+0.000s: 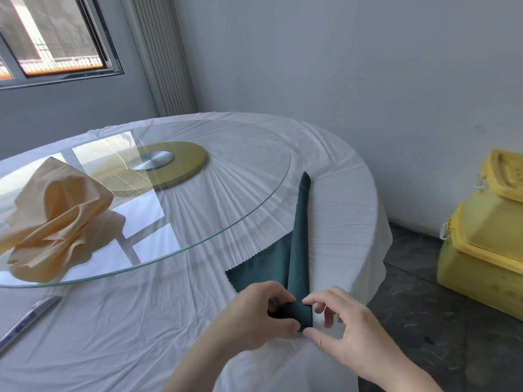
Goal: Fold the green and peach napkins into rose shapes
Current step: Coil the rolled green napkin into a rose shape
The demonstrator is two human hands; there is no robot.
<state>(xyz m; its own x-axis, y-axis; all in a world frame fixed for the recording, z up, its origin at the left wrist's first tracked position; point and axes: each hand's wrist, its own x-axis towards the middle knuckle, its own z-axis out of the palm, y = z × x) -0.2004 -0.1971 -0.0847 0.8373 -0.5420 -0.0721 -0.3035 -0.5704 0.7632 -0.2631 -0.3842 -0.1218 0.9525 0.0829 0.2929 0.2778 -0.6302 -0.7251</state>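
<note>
A dark green napkin (298, 241) lies on the white tablecloth (141, 321) near the table's right edge, rolled into a long band with a flat triangular flap spread to its left. Its far tip points away from me. My left hand (260, 315) pinches the near end of the band, fingers curled over it. My right hand (339, 332) pinches the same end from the right with thumb and forefinger. The peach napkin (56, 219) sits on the glass turntable (226, 171) at the left, bunched into a loose, ruffled shape.
The round table stands in a corner by grey walls and a window. A gold disc with a metal hub (158, 165) sits under the glass. A silver wrapped item (25, 321) lies at the left front. Stacked yellow plastic bins (486, 239) stand on the floor, right.
</note>
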